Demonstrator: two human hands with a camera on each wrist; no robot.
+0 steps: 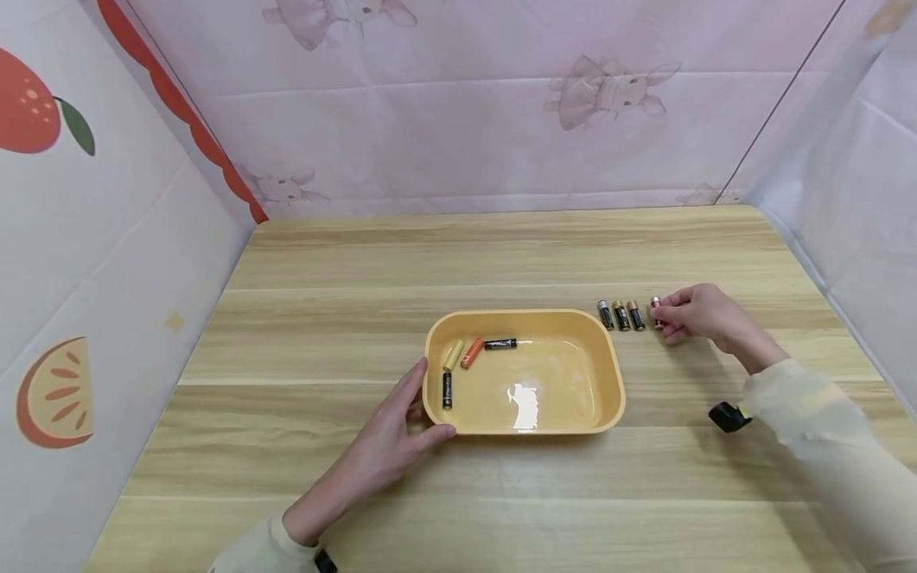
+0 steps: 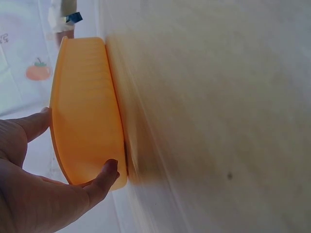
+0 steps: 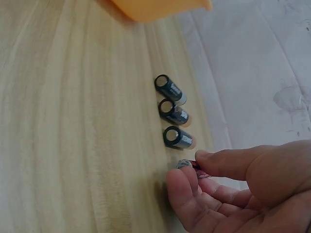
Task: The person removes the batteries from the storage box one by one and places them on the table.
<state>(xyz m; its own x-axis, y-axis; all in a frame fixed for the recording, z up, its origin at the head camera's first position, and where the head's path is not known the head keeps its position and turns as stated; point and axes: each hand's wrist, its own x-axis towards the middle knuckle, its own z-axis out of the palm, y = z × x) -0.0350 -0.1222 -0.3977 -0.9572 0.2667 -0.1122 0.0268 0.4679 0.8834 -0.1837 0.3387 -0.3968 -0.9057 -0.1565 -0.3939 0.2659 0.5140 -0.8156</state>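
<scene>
A yellow plastic basin (image 1: 530,314) sits on the table. My left hand (image 1: 383,438) grips its near left corner, the thumb on the near rim and the fingers along the left wall (image 2: 90,111). Inside lie a yellow battery (image 1: 453,355), an orange battery (image 1: 472,352) and two black batteries, one along the back (image 1: 501,344) and one at the left (image 1: 447,391). Right of the basin, my right hand (image 1: 691,314) pinches a red and silver battery (image 3: 201,171) between thumb and fingers. Beside it, three black batteries (image 3: 178,137) lie in a row.
The wooden table (image 1: 322,278) reaches back to a pink wall cloth (image 1: 444,143) with rabbit prints. White cloths hang at the left (image 1: 143,263) and right (image 1: 852,175). A small black device (image 1: 729,416) shows at the right sleeve.
</scene>
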